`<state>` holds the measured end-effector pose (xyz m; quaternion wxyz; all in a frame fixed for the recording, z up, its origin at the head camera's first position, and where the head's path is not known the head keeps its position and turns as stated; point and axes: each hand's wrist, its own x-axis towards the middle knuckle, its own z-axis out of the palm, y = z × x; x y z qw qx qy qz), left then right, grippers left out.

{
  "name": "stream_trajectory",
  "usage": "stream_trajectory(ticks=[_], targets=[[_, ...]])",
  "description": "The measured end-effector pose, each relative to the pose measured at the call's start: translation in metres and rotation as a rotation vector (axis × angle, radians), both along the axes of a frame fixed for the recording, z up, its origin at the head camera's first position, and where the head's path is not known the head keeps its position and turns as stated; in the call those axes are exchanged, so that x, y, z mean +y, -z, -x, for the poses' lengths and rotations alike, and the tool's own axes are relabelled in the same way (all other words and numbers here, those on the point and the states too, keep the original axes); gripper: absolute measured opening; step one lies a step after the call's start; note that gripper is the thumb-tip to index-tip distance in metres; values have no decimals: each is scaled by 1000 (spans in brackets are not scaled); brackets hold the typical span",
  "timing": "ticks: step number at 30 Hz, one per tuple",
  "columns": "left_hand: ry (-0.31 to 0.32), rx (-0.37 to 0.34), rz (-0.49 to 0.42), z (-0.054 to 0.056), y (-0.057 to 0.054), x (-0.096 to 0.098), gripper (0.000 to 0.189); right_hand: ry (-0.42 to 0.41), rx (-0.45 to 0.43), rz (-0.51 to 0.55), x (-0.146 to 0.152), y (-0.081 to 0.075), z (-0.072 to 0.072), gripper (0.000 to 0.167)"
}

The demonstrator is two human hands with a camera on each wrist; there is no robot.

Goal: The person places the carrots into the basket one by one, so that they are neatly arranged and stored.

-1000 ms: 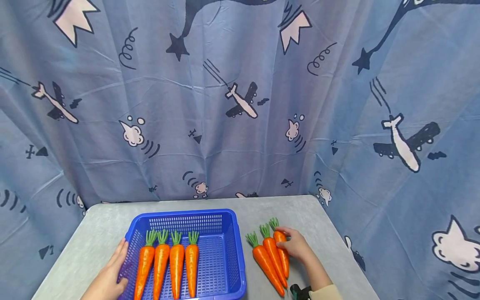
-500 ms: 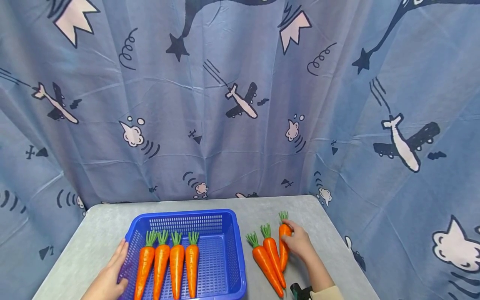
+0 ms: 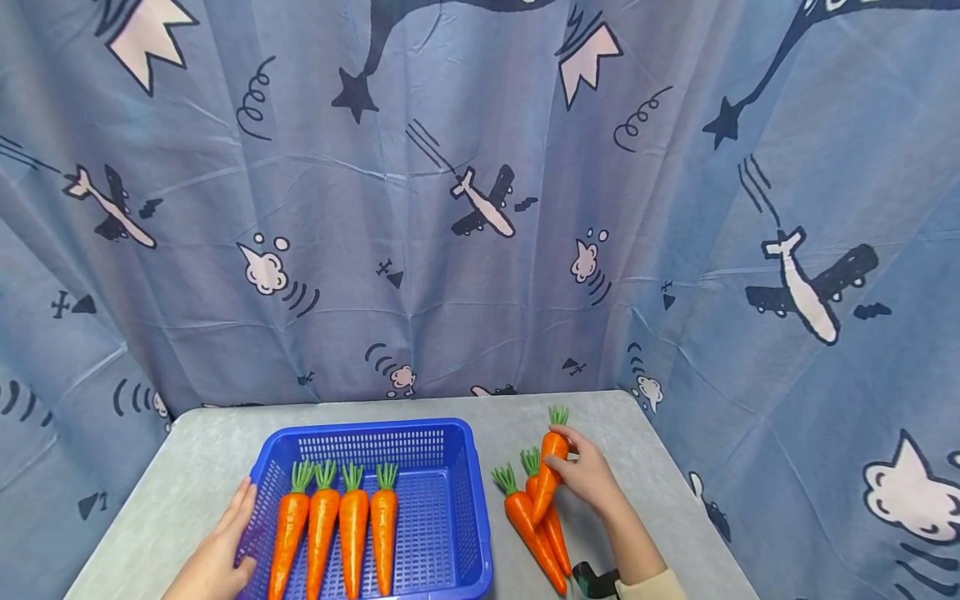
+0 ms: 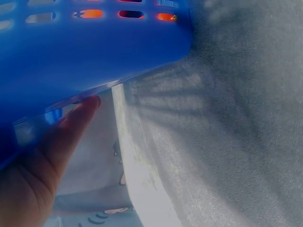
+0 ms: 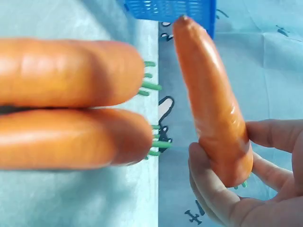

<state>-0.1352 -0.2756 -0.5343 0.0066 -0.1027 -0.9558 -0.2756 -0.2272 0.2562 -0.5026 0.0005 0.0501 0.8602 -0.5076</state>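
My right hand (image 3: pixel 592 471) pinches an orange carrot (image 3: pixel 546 492) with green stems near its thick end. It is held over two other carrots (image 3: pixel 528 529) lying side by side on the table. In the right wrist view, the thumb and fingers hold that carrot (image 5: pixel 213 104) on both sides, its tip pointing away. At the left side of the blue plastic basket (image 3: pixel 367 427), my left hand (image 3: pixel 213 550) rests with straight fingers against the wall. Several carrots (image 3: pixel 322 525) lie in a row in the basket's left part, stems toward the back.
The grey table (image 3: pixel 217 433) ends at a blue patterned curtain (image 3: pixel 465 333) at the back and sides. Bare basket floor (image 3: pixel 423 533) shows right of the row. A dark device (image 3: pixel 596 581) sits at the right wrist.
My right hand has drawn the third carrot away from the pair, lifted it and brought it back left over them. The left hand and basket have stayed still.
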Motion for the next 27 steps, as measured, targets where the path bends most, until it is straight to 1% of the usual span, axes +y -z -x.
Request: stream_trajectory(ticks=[3, 7, 10, 12, 15, 16, 17, 20, 21, 23, 27], targets=[[-7, 18, 25, 0, 1, 0, 94, -6, 2, 26, -4, -5, -1, 52], [-10, 72, 40, -1, 3, 0, 95, -21, 7, 76, -11, -12, -2, 51], [0, 92, -16, -2, 5, 0, 95, -35, 6, 114, -17, -17, -2, 51], [5, 88, -54, -3, 6, 0, 95, -43, 9, 119, -21, -19, -2, 51], [9, 82, -81, -4, 7, -1, 95, -56, 14, 133, -29, -23, -1, 50], [8, 85, -80, -4, 7, -1, 95, -62, 14, 138, -31, -23, -1, 50], [6, 73, -79, -4, 6, -1, 95, -71, 17, 143, -34, -24, 0, 50], [-2, 33, -40, -1, 2, 0, 95, -87, 18, 158, -41, -25, 1, 50], [-3, 18, -31, -1, 1, 0, 95, -92, 20, 159, -44, -29, -1, 49], [-7, -11, -21, 0, -1, 1, 95, -92, 25, 163, -49, -31, -1, 50], [-8, -18, -32, -1, -1, 0, 95, -103, 35, 164, -58, -33, -3, 49]])
